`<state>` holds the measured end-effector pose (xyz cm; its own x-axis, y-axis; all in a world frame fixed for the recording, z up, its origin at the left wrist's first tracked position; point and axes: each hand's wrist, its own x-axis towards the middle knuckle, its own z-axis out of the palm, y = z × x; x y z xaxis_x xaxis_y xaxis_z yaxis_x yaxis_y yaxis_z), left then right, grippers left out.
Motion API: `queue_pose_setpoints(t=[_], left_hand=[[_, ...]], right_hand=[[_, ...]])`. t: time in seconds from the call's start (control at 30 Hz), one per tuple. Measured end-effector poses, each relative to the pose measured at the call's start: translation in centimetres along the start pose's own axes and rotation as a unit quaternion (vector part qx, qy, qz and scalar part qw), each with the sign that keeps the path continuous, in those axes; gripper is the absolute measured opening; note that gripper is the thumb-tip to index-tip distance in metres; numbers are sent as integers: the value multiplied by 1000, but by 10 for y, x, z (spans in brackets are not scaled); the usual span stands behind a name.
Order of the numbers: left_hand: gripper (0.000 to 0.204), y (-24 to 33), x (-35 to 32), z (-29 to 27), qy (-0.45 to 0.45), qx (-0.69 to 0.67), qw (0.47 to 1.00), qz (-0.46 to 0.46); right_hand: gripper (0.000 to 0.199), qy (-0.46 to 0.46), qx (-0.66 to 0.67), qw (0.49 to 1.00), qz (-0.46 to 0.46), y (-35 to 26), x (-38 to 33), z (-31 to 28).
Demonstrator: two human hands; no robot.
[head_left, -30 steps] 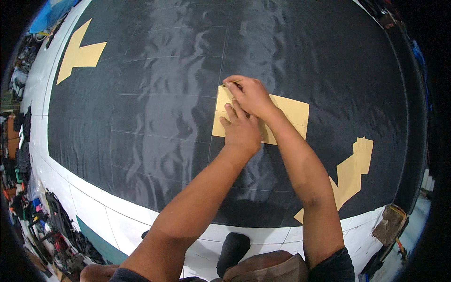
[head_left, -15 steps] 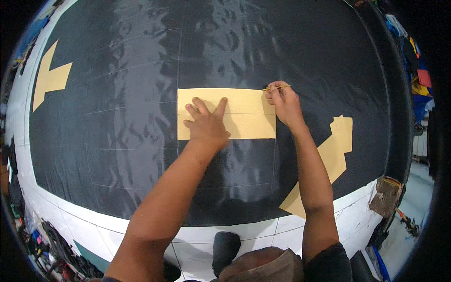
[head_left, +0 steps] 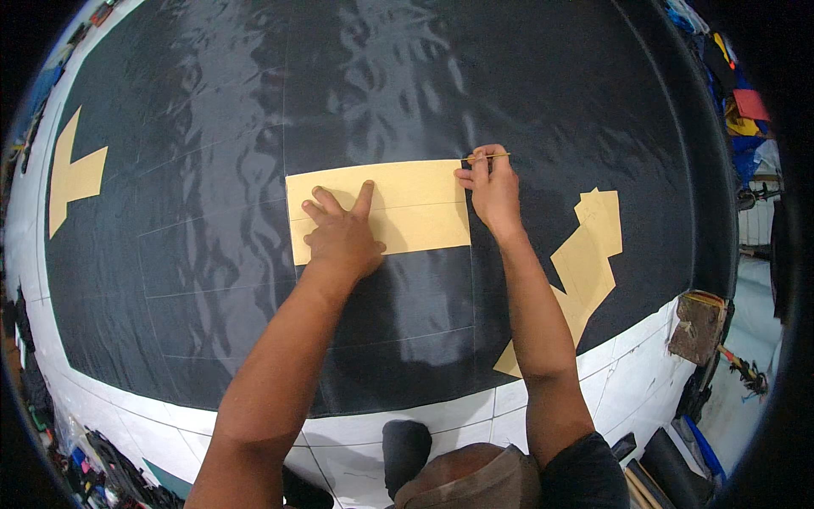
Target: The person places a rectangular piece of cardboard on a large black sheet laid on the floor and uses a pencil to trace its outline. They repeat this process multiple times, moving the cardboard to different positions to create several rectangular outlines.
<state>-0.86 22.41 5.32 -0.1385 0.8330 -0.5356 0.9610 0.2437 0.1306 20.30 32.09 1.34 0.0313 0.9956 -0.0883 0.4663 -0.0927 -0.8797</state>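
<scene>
A rectangular tan card template (head_left: 415, 225), with a line across its middle, lies flat on a wide black fabric sheet (head_left: 551, 102). My left hand (head_left: 343, 237) is spread open and presses on its left half. At the template's far right corner, my right hand (head_left: 494, 191) pinches a thin yellow pen-like stick (head_left: 503, 155). The stick lies nearly level, its left tip at the corner. Thin pale lines run over the fabric around the template.
Tan card pieces (head_left: 585, 263) overlap to the right, partly behind my right forearm. Another angular card piece (head_left: 76, 178) lies far left. White floor tiles (head_left: 458, 416) border the sheet. A worn brown block (head_left: 699, 327) sits at its right corner, and clutter lines both sides.
The stick's tip has moved right along the template's far edge to its corner. My left hand stays planted on the card. The whole view has shifted and turned slightly.
</scene>
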Motion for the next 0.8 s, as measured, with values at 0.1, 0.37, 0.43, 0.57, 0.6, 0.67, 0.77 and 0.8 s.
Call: queue_pose_setpoints(t=[0.1,0.37,0.43,0.57,0.6,0.67,0.77,0.8], left_hand=[[104,0,-1,1,8,0,1000,6],[104,-1,0,3,15,9,1000,20],[104,-3,0,3,8,11,1000,15],[104,1,-1,-1,0,3,1000,3],[104,2,-2,-1,0,-1,1000,2],[105,0,-2,1,7,9,1000,5],[104,-1,-3,5,30,32,999,15],[104,-1,-3,4,40,43,998,18]], right_hand=[[22,5,-59,998,-22,-1,-3,0],[22,-57,-308,936,-163,-3,-44,-13],[22,-93,-322,934,-121,-4,-70,-19],[22,-90,-312,933,-156,11,-120,-39],[22,-96,-282,944,-144,13,-125,-44],[22,-107,-217,963,-122,13,-131,-52],[23,-8,-143,980,-140,29,-122,-57],[24,25,-90,988,-120,37,-116,-50]])
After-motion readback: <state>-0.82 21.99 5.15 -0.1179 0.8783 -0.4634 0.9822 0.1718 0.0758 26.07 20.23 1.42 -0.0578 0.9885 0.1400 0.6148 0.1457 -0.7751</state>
